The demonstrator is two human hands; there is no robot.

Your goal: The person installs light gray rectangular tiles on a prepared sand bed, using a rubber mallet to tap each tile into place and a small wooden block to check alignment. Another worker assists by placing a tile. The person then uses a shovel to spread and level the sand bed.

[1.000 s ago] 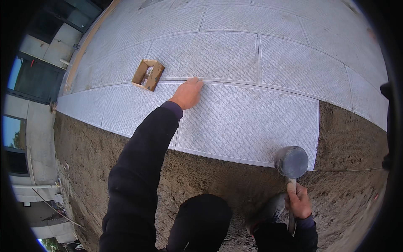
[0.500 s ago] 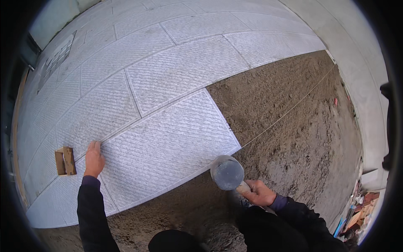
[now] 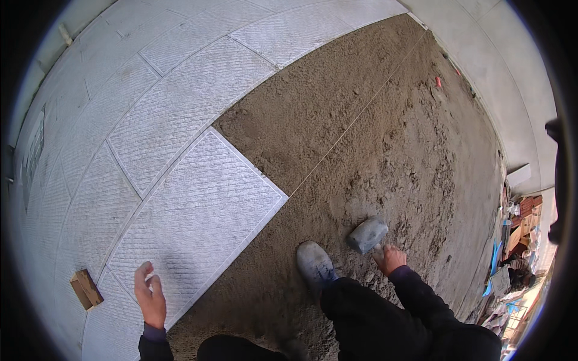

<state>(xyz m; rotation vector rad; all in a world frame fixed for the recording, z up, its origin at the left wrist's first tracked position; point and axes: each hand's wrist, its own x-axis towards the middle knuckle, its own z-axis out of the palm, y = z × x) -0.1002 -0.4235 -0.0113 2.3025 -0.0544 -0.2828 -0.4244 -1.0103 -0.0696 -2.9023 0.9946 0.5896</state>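
Brown, rough earth filled the middle and right of the frame; pale paving slabs ran across the upper left. Edge slab, left of centre, had its long axis running lower left to upper right, its right corner near a taut string. Left hand was the nearer one, over the slab's lower-left end, fingers loosely bent and parted, thumb side facing the slab, nothing gripped; contact couldn't be told. Most of the slab lay up and right of those fingers. Small wooden box sat left of that hand. Right hand, lower right of centre, had fingers wrapped round the handle of a grey-headed mallet. Mallet head lay up and left of those fingers, over bare earth, well apart from the slab.
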